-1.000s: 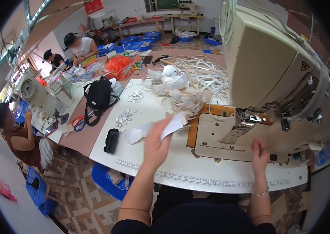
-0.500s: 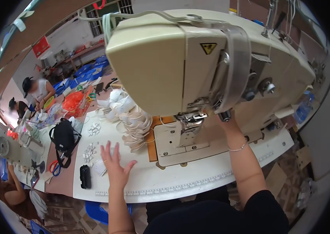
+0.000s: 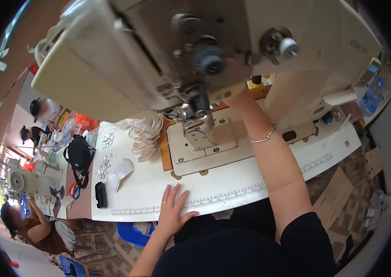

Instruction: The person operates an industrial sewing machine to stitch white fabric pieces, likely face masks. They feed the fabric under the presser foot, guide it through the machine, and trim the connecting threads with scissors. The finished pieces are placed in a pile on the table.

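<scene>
A large cream sewing machine (image 3: 80,87) fills the upper middle, its head close and partly blurred. My right hand (image 3: 239,99) reaches in behind the needle area, under the machine arm, where its fingers are hidden. Whether it holds something I cannot tell. Near the table's front edge, my left hand (image 3: 173,211) lies with fingers apart over the measuring tape (image 3: 232,197), holding nothing. A pile of pale curved fabric pieces (image 3: 147,138) sits left of the metal machine bed (image 3: 193,165).
Left on the white table are small white bits (image 3: 104,168), a white packet (image 3: 120,173), a black case (image 3: 100,195) and a black bag (image 3: 79,154). Red-handled scissors (image 3: 73,190) lie beyond. A person (image 3: 38,221) sits at another machine, with others behind. A blue bin (image 3: 132,234) stands below.
The view has shifted, bringing the machine head closer. My left hand has come back from the small white bits to the front edge. My right hand has reached farther behind the needle area.
</scene>
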A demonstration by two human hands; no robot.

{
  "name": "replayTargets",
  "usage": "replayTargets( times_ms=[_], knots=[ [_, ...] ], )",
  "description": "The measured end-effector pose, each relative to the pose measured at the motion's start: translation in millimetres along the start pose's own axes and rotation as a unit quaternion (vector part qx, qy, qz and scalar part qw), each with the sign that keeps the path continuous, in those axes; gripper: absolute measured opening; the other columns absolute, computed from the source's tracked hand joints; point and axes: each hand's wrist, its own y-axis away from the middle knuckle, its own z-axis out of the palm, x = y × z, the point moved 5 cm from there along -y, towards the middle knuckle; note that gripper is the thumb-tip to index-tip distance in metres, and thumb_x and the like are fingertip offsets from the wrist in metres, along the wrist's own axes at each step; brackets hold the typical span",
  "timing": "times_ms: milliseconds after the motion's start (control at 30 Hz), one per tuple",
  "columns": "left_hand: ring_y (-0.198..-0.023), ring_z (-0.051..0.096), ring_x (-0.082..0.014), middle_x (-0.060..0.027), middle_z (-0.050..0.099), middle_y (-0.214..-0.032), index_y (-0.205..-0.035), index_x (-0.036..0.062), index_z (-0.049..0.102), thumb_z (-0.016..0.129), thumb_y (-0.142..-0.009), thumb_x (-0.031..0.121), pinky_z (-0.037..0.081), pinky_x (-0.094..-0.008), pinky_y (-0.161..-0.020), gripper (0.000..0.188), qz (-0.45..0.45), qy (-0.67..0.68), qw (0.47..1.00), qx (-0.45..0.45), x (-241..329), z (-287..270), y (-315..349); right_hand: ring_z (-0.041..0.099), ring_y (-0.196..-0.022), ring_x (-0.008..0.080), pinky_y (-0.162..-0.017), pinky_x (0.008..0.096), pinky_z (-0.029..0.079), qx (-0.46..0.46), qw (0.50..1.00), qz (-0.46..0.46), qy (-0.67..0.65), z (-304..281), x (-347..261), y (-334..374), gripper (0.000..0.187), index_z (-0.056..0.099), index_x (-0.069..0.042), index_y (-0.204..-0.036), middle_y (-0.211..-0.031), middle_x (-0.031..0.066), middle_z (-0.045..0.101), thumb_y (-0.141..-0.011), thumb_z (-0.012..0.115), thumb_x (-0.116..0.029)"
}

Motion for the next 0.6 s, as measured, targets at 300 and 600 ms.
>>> replayTargets(
  times_ms=[300,600],
  knots=[
    [-0.115,0.043,-0.0385,-0.0172,0.049,-0.120,-0.110,0.0020,0.055,0.069,-0.070,0.020,0.037,-0.0445,-0.095,0.046,0.010,-0.017,0.999,0.027,5,11,-2,0.045,-0.054,0.0215,-0.053,0.0327,0.038,-0.036,0.969,0.096,-0.225,-9,4,-11,0.004,0.052,0.002,-0.072,-0.059,0.0087,0.049,-0.070,0.055,0.003],
    [-0.112,0.046,-0.0373,-0.0162,0.052,-0.115,-0.106,0.0026,0.057,0.068,-0.069,0.019,0.039,-0.0430,-0.093,0.042,0.003,-0.042,0.998,0.044,12,11,-8,0.049,-0.058,0.0177,-0.055,0.0287,0.042,-0.040,0.970,0.088,-0.224,-13,8,-11,0.008,0.060,-0.003,-0.080,-0.065,0.0046,0.053,-0.073,0.063,-0.004]
  ],
)
